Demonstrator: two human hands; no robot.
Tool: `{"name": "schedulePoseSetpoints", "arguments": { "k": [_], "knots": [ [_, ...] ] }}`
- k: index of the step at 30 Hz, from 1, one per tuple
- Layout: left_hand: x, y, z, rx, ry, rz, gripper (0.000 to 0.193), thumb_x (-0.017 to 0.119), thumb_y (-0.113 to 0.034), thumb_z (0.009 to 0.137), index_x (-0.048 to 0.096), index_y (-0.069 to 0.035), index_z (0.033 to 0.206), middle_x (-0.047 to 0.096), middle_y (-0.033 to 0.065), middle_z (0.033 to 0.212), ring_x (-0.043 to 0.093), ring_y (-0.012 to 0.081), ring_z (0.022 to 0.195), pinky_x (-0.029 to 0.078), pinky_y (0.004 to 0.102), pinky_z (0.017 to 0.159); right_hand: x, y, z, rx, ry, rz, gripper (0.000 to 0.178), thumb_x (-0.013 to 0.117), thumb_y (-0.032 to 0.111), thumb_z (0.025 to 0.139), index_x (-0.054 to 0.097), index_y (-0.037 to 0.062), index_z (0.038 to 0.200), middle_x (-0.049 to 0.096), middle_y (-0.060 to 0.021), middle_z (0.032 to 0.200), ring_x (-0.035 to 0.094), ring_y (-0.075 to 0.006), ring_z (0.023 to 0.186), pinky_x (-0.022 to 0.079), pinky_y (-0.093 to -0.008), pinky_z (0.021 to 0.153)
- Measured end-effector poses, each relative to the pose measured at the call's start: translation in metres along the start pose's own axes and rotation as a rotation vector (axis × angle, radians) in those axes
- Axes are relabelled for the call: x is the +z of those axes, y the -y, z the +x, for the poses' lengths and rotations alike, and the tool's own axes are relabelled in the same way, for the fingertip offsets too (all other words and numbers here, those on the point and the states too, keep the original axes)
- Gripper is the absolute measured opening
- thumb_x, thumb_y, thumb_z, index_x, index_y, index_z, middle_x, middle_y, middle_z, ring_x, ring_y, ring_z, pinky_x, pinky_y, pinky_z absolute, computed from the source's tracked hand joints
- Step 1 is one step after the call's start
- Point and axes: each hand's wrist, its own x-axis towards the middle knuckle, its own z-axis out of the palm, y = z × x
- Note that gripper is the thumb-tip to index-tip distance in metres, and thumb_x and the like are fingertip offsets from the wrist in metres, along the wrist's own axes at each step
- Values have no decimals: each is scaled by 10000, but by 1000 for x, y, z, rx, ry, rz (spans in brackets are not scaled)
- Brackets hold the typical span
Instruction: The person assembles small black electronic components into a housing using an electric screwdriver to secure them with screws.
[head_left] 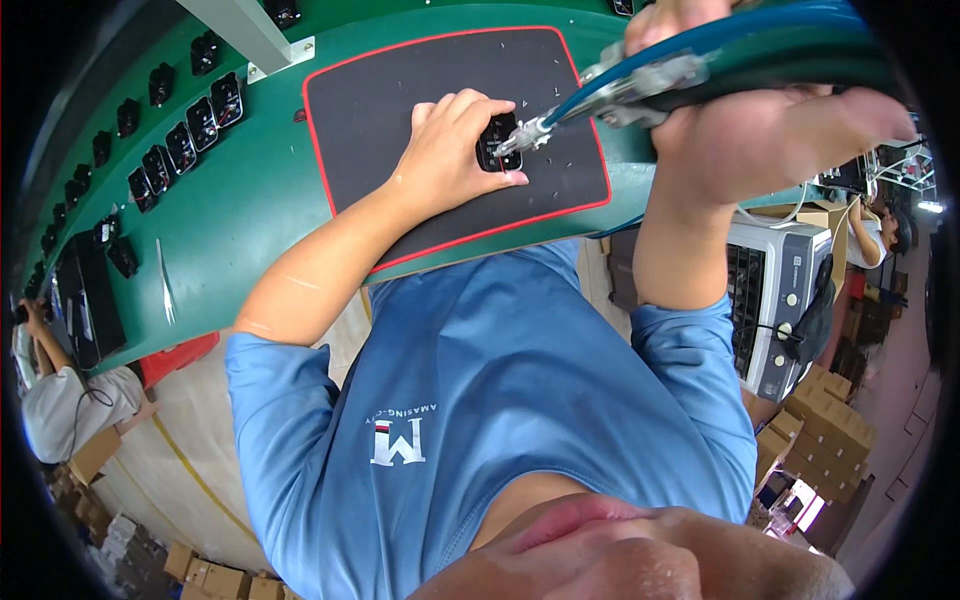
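A small black square housing [489, 138] with a pale rim lies on the black mat [400, 110], which has a red border. My left hand [448, 145] is closed on it, the thumb along its near edge and the fingers on its far side. From the right, my right hand [745, 145] grips a powered screwdriver [625, 88] with a clear and silver body and a blue hose. The tool's nozzle points down at the housing, over its right part; whether the tip touches it is hard to see. Part of the grip is hidden behind the hose.
Small pale bits [557, 165] are scattered over the mat. Left on the green table [215, 235] lie white tweezers [165, 285], several more black housings [180, 147] and a black tray [92, 300]. A metal post [243, 35] stands behind. Right is a grey appliance [770, 290]; co-workers sit at both sides.
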Motion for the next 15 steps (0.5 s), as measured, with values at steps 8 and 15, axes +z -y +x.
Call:
{"name": "schedulePoseSetpoints", "arguments": {
  "k": [8,15],
  "knots": [
    [2,2,0,-4,-38,55,826,951,-466,596,613,-82,1245,604,70,1126,577,285,1097,362,432,924,-4,-33,-27,309,-18,36,1032,272,898,902,573,-36,1220,577,-42,793,561,-130,643,466,-247,602],
    [3,1,-2,1,-36,45,800,956,-466,591,605,-84,1200,587,72,1086,574,301,1054,367,433,900,-14,-48,-35,287,-54,61,1049,279,913,884,562,-35,1232,547,-40,784,559,-133,652,460,-253,615]
  ]
}}
